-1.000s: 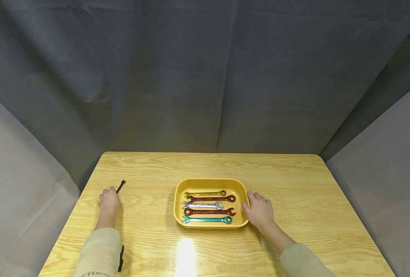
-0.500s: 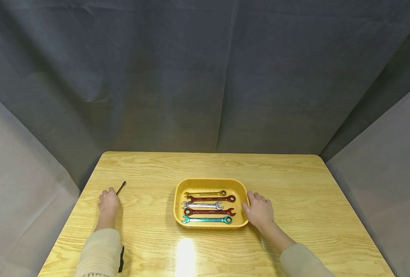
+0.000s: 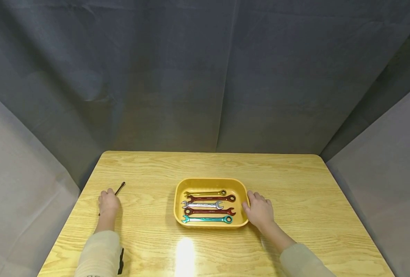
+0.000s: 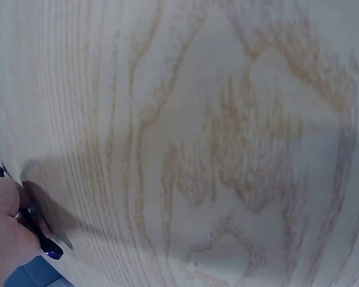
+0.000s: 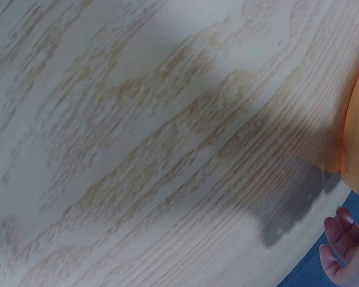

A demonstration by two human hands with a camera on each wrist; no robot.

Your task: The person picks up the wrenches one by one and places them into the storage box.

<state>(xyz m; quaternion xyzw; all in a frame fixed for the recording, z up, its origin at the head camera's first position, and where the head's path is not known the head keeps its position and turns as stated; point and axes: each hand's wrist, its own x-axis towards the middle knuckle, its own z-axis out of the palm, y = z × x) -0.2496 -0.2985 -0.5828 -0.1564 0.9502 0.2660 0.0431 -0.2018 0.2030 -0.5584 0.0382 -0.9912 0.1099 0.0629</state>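
Observation:
On the left side of the table, my left hand (image 3: 109, 202) holds a dark purple wrench (image 3: 120, 187). One end sticks out past the fingers and a bit of the other shows by the wrist; the palm side is hidden in the head view. The left wrist view has the same wrench (image 4: 48, 245) between thumb and fingers. A yellow tray (image 3: 210, 226) stands mid-table, and my right hand (image 3: 260, 211) grips its right rim, thumb over the edge. Inside lie a gold wrench (image 3: 205, 193), two red wrenches (image 3: 210, 211), a silver wrench (image 3: 202, 205) and a teal wrench (image 3: 205, 219).
The wooden table (image 3: 149, 165) has rounded far corners. Dark grey cloth (image 3: 163, 96) hangs behind it, with paler cloth panels on both sides. A bright glare spot lies on the wood in front of the tray.
The purple wrench has turned slightly in my left hand, and its lower end now shows by the wrist. My left hand has shifted only a little. Tray and right hand stay put.

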